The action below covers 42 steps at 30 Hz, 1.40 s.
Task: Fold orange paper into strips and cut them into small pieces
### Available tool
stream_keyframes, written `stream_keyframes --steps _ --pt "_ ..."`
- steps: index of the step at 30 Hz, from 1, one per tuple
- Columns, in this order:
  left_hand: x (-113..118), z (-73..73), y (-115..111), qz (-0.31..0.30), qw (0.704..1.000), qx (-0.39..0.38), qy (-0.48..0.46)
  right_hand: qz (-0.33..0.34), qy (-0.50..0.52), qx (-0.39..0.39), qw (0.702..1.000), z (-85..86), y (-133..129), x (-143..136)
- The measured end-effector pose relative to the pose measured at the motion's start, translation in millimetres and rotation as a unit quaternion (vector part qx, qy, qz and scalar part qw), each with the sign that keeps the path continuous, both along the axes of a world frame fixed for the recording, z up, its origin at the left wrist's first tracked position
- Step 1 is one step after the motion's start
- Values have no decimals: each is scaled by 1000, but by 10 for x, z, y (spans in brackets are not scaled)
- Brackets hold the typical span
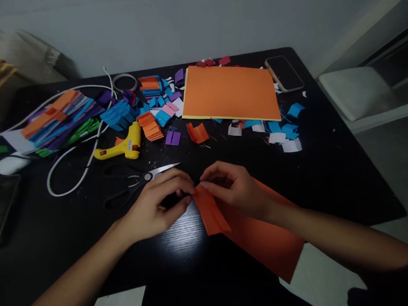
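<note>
An orange sheet [260, 240] is pinched at its top corner between both hands at the near edge of a black table [341, 166]. The left hand [155, 204] is closed on the corner with thumb and forefinger, and the right hand [235, 190] is closed on the same spot from the other side, its fingers [212, 186] pressed onto a narrow folded strip [211, 213] running down from the fingertips. The rest of the sheet is spread under the right wrist and hangs past the table edge.

The fold would likely be made cleanest if the strip's edges were kept aligned and the crease were pressed flat from the fingertips downward along its length.

Scissors [141, 179] are seen just beyond the left fingertips, with a yellow glue gun [123, 147] farther out. Beyond the right fingers lie a small orange pleat [197, 132], a paper stack [230, 92] and a phone [284, 73]. No container is visible; folded pieces [58, 118] and scraps [283, 132] are left loose on the table.
</note>
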State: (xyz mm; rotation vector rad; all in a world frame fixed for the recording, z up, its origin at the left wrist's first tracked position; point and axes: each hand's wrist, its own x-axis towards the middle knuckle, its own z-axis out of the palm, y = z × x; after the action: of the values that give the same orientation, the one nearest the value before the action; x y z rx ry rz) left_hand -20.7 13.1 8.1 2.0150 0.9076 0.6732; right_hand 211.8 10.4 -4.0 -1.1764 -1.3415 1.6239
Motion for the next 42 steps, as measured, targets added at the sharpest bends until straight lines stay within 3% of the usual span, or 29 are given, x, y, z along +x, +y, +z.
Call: stream_keyframes --steps 7,14,20,31,38,42 --pt "1 -46 -22 -1 999 -31 14 19 2 -5 1000 29 3 1" --pt "10 3 -19 -12 998 -62 2 29 2 -6 1000 25 7 7" --pt "12 -15 -12 -60 997 -58 4 34 11 -11 999 16 -3 1" --pt "-2 19 -17 -52 997 -62 -4 51 -15 6 999 46 6 23" --pt "-35 1 8 -15 1000 -12 18 -5 -14 108 994 61 55 71" --pt "-77 -26 9 15 998 59 17 11 -9 140 990 33 85 120"
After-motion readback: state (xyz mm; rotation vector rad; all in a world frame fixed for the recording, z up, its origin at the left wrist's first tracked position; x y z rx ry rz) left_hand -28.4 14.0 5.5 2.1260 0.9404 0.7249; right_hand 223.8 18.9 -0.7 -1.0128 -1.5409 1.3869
